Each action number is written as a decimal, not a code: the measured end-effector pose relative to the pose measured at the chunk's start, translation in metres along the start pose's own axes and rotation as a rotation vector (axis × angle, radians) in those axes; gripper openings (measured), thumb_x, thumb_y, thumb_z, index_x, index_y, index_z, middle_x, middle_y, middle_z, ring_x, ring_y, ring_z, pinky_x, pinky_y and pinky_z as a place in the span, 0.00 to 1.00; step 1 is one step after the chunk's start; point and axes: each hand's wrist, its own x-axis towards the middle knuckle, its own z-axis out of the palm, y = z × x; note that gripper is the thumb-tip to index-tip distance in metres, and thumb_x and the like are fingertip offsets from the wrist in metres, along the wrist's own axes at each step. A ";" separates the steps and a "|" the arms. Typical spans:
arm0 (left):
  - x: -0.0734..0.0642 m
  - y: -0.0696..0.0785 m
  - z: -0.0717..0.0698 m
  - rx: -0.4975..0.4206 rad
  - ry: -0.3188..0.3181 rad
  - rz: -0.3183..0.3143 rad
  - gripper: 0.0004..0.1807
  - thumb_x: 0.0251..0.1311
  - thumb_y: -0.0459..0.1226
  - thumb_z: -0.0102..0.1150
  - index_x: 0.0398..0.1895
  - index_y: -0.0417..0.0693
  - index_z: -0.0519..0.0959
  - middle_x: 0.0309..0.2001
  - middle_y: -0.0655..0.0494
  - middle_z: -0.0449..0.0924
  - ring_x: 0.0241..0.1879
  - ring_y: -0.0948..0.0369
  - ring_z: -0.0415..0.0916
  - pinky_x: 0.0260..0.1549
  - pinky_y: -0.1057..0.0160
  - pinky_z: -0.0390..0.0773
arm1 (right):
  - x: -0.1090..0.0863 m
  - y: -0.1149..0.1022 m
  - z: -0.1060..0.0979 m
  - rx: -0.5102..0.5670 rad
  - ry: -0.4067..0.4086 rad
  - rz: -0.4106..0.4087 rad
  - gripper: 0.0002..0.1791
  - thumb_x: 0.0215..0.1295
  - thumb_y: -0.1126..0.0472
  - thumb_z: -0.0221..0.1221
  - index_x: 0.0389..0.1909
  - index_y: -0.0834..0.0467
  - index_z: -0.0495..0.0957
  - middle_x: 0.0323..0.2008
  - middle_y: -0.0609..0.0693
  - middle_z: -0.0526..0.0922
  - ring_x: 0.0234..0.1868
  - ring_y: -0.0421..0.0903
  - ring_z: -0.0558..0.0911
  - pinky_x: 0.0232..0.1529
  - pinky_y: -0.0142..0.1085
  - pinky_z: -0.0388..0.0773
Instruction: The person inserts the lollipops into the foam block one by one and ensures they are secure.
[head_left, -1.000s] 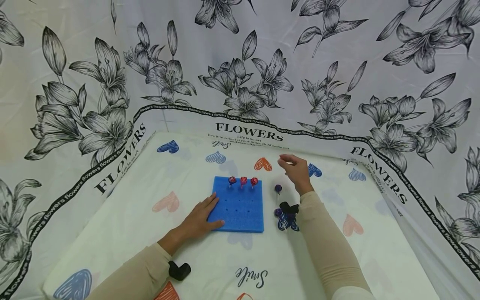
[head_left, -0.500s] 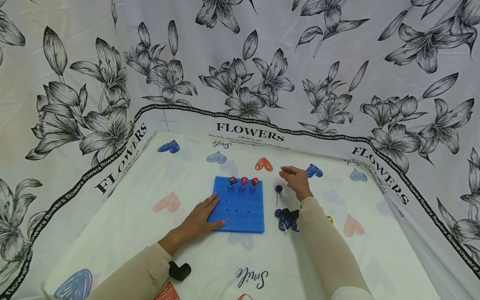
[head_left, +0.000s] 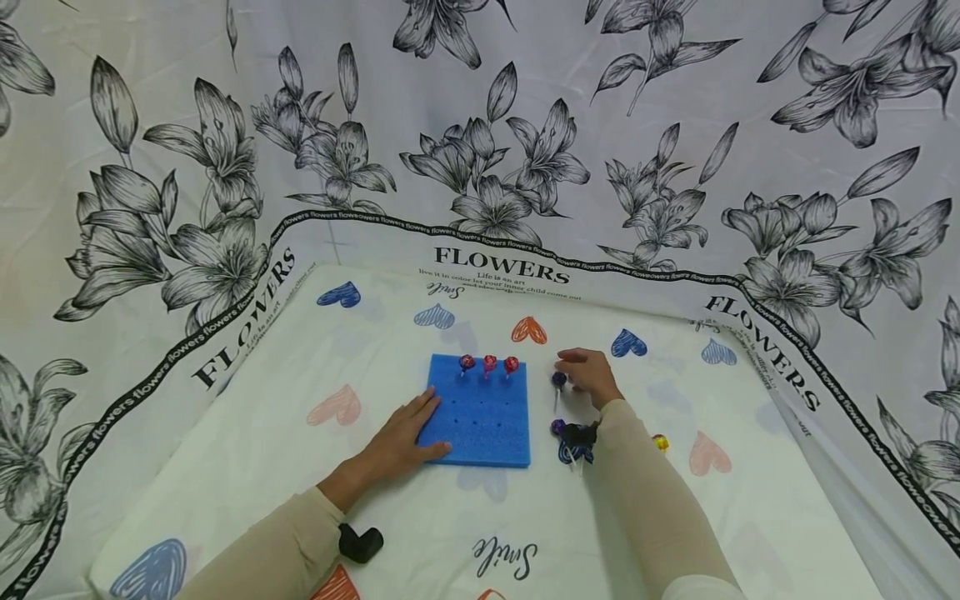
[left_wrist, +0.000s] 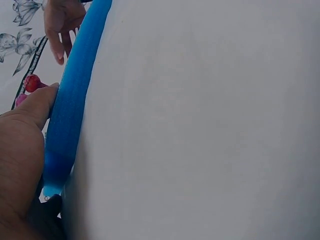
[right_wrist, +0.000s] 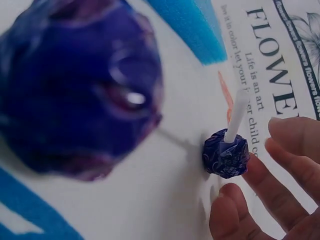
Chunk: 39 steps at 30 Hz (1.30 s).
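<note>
My left hand (head_left: 397,437) rests on the left edge of a blue foam board (head_left: 487,446), fingers spread. Three red-wrapped lollipops (head_left: 490,362) stand in a row at the board's far side, with rows of small holes nearer to me. Right of the board, my right hand (head_left: 590,375) is beside a purple-wrapped lollipop (head_left: 558,379) on the cloth. In the right wrist view its fingers and thumb (right_wrist: 225,207) are spread around that lollipop (right_wrist: 225,155), its white stick pointing up; whether they touch it I cannot tell.
Another purple lollipop (head_left: 557,427) lies nearer to me, partly under the black wrist camera (head_left: 580,434). A yellow lollipop (head_left: 660,442) lies right of my right sleeve. The white tablecloth (head_left: 420,533) has printed hearts.
My right hand has come down and nearer to me, reaching the purple lollipop. The yellow lollipop has come into view beside the right sleeve. My left hand stays on the board.
</note>
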 end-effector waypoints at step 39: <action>-0.003 0.005 -0.003 -0.023 -0.004 -0.008 0.48 0.59 0.57 0.60 0.76 0.45 0.52 0.76 0.52 0.42 0.73 0.45 0.41 0.65 0.41 0.50 | -0.054 -0.060 -0.023 0.249 0.049 -0.479 0.13 0.63 0.66 0.63 0.48 0.63 0.82 0.44 0.57 0.82 0.45 0.51 0.82 0.49 0.40 0.78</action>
